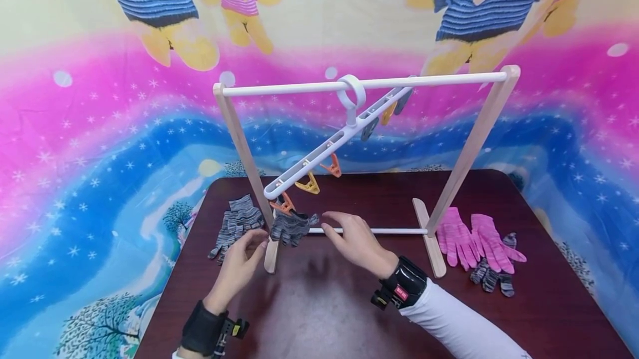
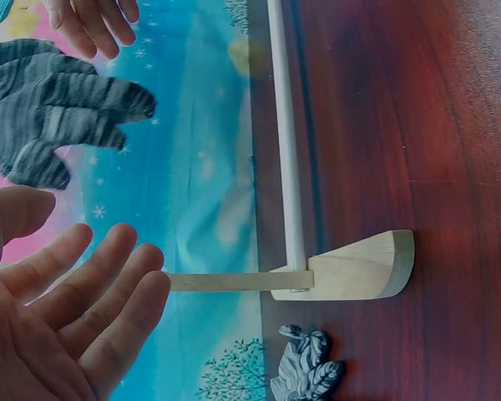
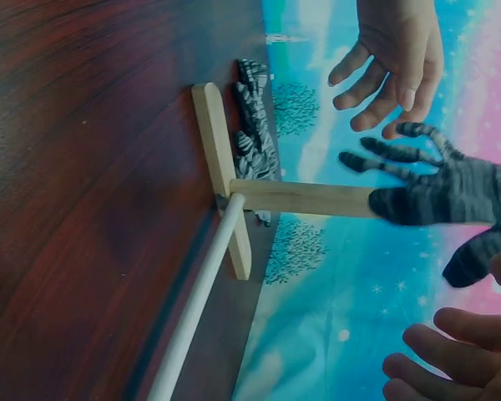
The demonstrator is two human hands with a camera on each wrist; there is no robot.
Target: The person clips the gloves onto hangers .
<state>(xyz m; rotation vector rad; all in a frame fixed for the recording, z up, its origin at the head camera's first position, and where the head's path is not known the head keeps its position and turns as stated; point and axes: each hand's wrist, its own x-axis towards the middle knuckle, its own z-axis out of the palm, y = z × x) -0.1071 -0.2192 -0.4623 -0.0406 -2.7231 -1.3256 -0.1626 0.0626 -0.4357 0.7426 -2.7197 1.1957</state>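
Note:
A grey-black striped knit glove (image 1: 292,229) hangs from an orange clip (image 1: 283,204) at the near end of a white clip hanger (image 1: 326,148). Left of the glove is my left hand (image 1: 238,267), fingers loosely bent and apart from it. On the other side my right hand (image 1: 359,242) reaches toward the glove with nothing in its grasp. The left wrist view has the glove (image 2: 46,113) dangling between my left hand (image 2: 83,309) and right fingertips (image 2: 113,38). From the right wrist, the glove (image 3: 451,192) appears with its fingers spread, clear of both hands.
The hanger hooks onto the top bar (image 1: 294,89) of a wooden stand (image 1: 461,153). More striped gloves (image 1: 237,223) lie at its left foot. Pink gloves (image 1: 491,242) overlap a striped glove (image 1: 506,284) on the right. Yellow clips (image 1: 309,183) and others hang along the hanger above the dark table (image 1: 319,314).

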